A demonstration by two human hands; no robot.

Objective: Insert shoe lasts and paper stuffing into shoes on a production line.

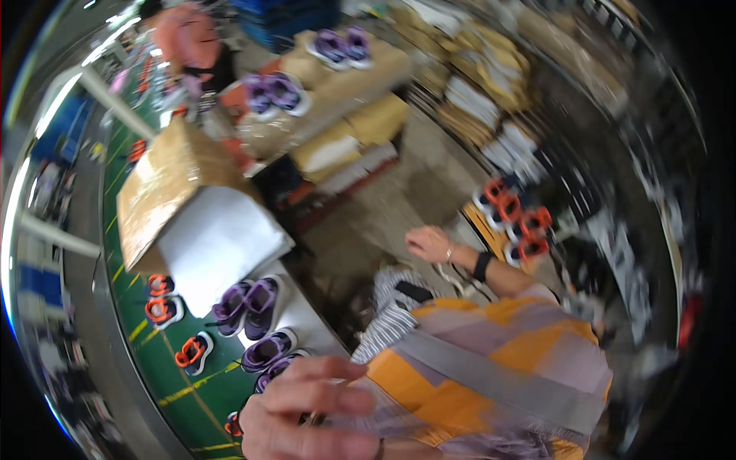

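Note:
My left hand (pixel 310 410) is large and close at the lower edge, blurred by motion. Its bent fingers are apart, with nothing visible in them. It overlaps a pair of purple and dark shoes (pixel 268 350) on a pale ledge (pixel 313 307). Another purple pair (pixel 247 307) stands just beyond on the same ledge. Beside my striped trouser leg, my right hand (pixel 431 244) hangs over the floor, a black band on its wrist. Its fingers are loosely bent and touch nothing; I see no object there.
A brown carton (pixel 180 180) with white sheets (pixel 222 238) stands by the green conveyor (pixel 165 360) carrying orange and navy shoes (pixel 194 353). Purple shoes (pixel 276 93) top a far wrapped carton. Several orange shoes (pixel 515 215) stand at right. A person (pixel 188 38) is at the far left.

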